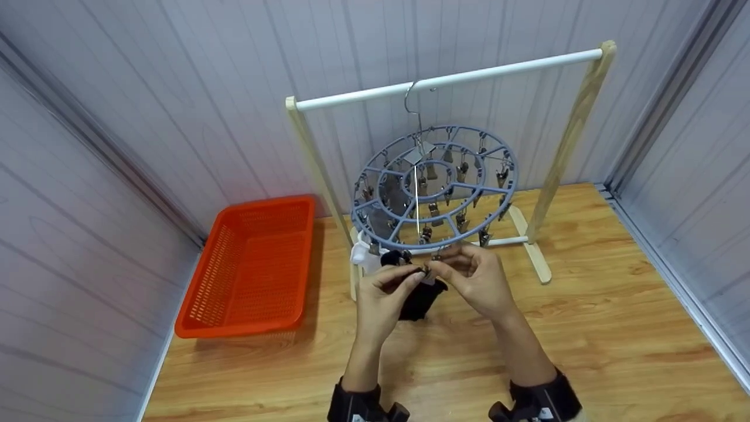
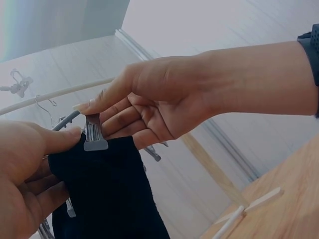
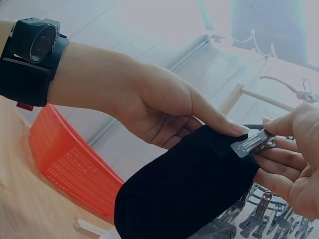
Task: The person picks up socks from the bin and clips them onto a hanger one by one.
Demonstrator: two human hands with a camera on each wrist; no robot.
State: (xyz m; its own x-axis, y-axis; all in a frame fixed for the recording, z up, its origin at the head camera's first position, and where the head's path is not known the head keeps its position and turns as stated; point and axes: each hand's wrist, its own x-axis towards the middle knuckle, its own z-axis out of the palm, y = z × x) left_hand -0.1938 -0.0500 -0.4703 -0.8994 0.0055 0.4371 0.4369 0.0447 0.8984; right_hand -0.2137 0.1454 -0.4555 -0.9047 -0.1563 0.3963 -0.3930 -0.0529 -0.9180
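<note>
Between thumb and fingers, my left hand [image 1: 381,299] pinches the top edge of a black sock [image 3: 184,184], which hangs down below both hands. My right hand [image 1: 477,284] pinches the handle end of a metal clip [image 2: 95,134]. In both wrist views the mouth of this clip lies over the sock's top edge; how firmly it bites cannot be told. The hands are close together under the front rim of a round blue-grey drying hanger [image 1: 381,239]. Its rings carry many metal clips.
The hanger hooks over the white rail [image 1: 498,71] of a wooden stand [image 1: 565,146]. Grey cloth [image 1: 381,223] and a white cloth [image 1: 364,258] hang at its left side. An orange basket [image 1: 299,258] stands on the wood floor to the left. Pale panel walls enclose the area.
</note>
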